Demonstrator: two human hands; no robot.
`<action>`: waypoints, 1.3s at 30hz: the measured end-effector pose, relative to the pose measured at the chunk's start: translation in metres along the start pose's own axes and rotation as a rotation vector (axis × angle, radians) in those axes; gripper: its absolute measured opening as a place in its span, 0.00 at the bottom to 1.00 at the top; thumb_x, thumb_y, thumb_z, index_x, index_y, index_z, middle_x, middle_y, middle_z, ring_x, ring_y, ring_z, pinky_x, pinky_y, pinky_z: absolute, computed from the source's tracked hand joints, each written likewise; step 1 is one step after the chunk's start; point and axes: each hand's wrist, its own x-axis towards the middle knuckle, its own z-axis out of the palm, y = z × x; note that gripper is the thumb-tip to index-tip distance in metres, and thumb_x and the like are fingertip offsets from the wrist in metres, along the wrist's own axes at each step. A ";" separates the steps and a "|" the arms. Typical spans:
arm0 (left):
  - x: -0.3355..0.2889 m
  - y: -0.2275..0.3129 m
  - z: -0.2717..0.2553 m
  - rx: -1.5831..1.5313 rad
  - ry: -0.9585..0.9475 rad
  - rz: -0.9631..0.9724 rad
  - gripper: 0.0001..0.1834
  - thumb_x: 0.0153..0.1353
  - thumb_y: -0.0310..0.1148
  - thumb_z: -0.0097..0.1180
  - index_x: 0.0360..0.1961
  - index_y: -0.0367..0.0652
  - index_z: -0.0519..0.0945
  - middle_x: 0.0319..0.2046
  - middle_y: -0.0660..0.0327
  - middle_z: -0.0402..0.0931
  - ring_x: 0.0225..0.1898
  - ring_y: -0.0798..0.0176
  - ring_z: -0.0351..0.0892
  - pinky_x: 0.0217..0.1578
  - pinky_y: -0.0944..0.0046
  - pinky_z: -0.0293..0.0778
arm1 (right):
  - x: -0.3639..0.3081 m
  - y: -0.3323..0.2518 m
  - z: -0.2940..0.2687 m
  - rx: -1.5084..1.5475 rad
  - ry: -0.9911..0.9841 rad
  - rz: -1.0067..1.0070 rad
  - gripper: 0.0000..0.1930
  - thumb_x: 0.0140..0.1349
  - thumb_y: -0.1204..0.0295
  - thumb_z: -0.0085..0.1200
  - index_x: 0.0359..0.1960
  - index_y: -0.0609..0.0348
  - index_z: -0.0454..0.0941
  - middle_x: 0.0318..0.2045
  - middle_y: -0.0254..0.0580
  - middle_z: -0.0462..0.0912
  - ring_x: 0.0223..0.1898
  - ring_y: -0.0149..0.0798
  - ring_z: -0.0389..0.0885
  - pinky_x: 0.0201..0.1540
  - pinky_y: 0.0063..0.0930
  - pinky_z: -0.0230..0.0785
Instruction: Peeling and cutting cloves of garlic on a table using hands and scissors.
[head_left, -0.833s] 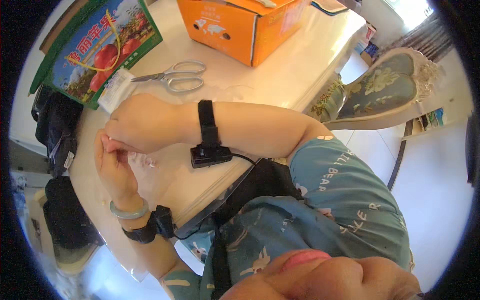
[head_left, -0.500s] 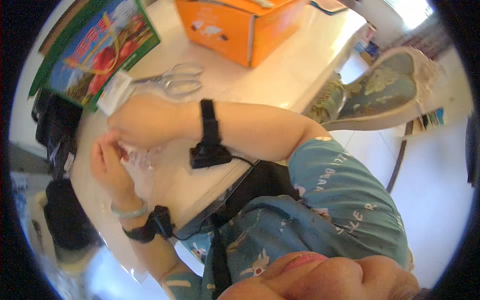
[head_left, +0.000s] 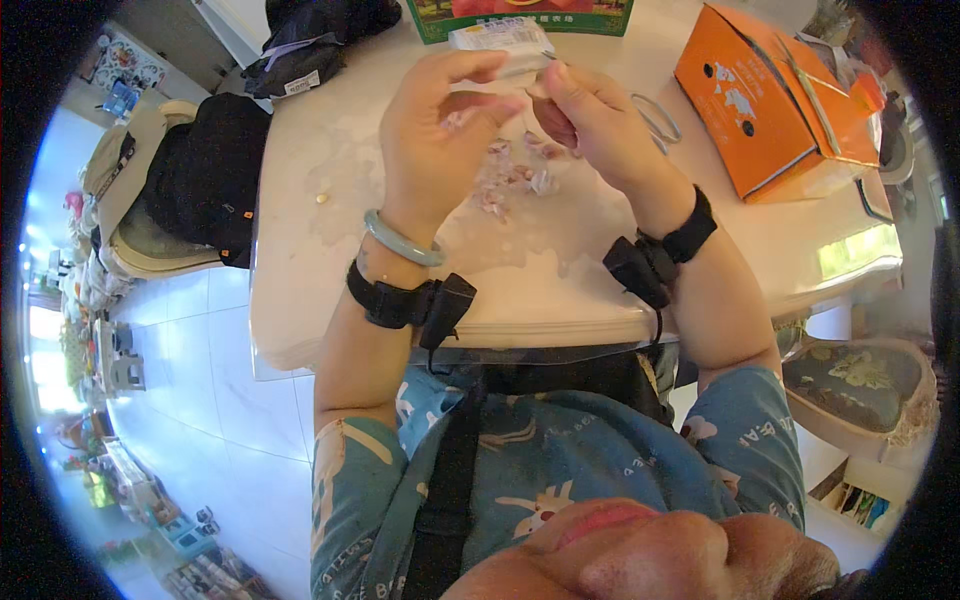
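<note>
My left hand [head_left: 430,140] is raised over the table, thumb and fingers curved with a gap between them and nothing plainly held. Close by on its right, my right hand [head_left: 595,115] is closed, thumb pressed on the curled fingers; whatever they pinch is too small to make out. Under and between the hands lies a scatter of pinkish-white papery scraps [head_left: 515,182], resembling garlic skin. One small pale piece [head_left: 321,198] rests apart on the left. Silver scissors [head_left: 660,120] lie beyond my right hand, partly hidden by it.
An orange carton [head_left: 745,120] stands at right. Past my hands are a white packet [head_left: 495,38] and a green printed box [head_left: 520,22]. A black bag [head_left: 310,45] sits at the far left. Dark cloth [head_left: 205,180] covers a chair beside the white table [head_left: 310,300].
The view has swung round and levelled. My hands, close together before, are now a little apart; the left fingers have spread.
</note>
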 end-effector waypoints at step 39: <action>0.006 0.003 0.000 0.468 -0.067 0.567 0.08 0.42 0.21 0.62 0.26 0.43 0.79 0.25 0.62 0.79 0.27 0.58 0.77 0.27 0.64 0.72 | 0.003 0.009 -0.007 -0.229 0.063 -0.112 0.19 0.67 0.56 0.45 0.30 0.58 0.81 0.17 0.24 0.67 0.19 0.20 0.63 0.21 0.16 0.57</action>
